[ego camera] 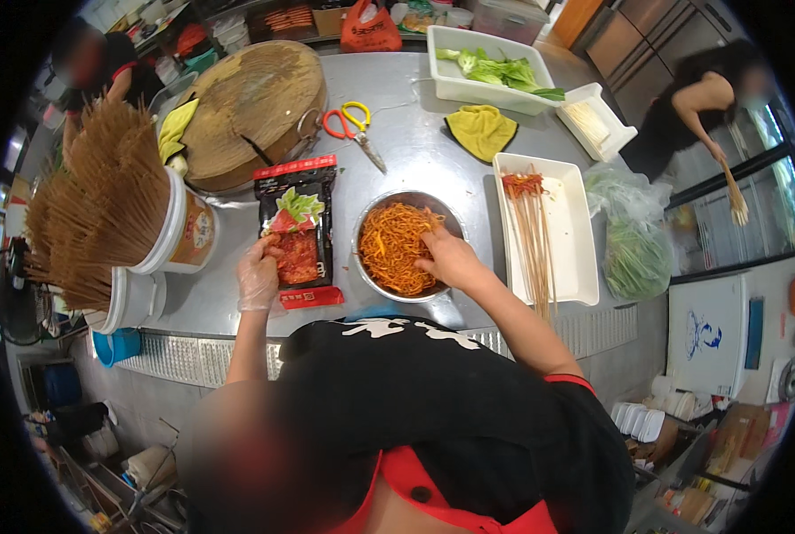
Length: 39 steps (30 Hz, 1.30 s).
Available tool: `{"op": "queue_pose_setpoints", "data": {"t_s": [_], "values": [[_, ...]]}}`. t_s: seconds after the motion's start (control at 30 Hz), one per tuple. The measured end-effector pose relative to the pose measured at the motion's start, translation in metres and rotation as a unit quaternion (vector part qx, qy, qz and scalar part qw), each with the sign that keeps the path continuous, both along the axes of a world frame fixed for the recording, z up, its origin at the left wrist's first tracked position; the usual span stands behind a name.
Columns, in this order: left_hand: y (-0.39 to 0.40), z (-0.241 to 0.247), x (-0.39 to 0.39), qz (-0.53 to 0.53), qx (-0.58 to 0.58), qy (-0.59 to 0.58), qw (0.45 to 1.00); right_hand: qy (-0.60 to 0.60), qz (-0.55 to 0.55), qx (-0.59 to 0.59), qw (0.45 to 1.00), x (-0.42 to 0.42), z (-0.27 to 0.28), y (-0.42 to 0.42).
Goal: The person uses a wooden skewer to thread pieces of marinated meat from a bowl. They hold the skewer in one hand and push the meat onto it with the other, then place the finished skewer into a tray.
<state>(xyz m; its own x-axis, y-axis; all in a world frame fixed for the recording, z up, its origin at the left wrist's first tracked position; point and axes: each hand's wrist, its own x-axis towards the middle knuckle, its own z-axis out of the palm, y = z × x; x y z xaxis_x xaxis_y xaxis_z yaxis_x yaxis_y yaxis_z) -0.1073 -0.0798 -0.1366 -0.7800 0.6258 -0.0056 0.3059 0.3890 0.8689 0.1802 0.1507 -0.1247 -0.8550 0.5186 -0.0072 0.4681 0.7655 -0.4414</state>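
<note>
A steel bowl (411, 298) in front of me holds a heap of orange-red seasoned shreds (397, 247). My right hand (452, 257) is in the bowl at the right side of the heap, its fingertips partly hidden among the strands. My left hand (258, 274), in a clear plastic glove, touches the left edge of a black and red food packet (297, 233) lying flat; whether it grips the packet is unclear. Right of the bowl, a white tray (574, 240) holds bamboo skewers (533, 247) with red food at their far ends.
Scissors (357, 130) and a round wooden chopping block (257, 100) lie beyond the packet. Buckets of skewers (160, 220) stand left. Behind are a yellow cloth (482, 130) and a tray of greens (497, 97); bagged greens (638, 253) lie right. Two people are at the far left and right.
</note>
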Motion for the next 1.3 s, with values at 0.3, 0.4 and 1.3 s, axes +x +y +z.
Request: {"op": "queue_pose_setpoints", "data": {"t_s": [0.3, 0.4, 1.3], "values": [[-0.02, -0.007, -0.033, 0.02, -0.049, 0.223, 0.973, 0.008, -0.038, 0.004, 0.999, -0.01, 0.043, 0.019], [-0.021, -0.028, -0.035, -0.005, -0.069, 0.194, 0.978, 0.093, -0.074, -0.125, 0.985, -0.009, 0.08, 0.02], [0.061, -0.068, -0.016, -0.197, -0.315, 0.421, 0.827, 0.024, -0.043, -0.1, 0.994, -0.009, 0.027, -0.002]]}}
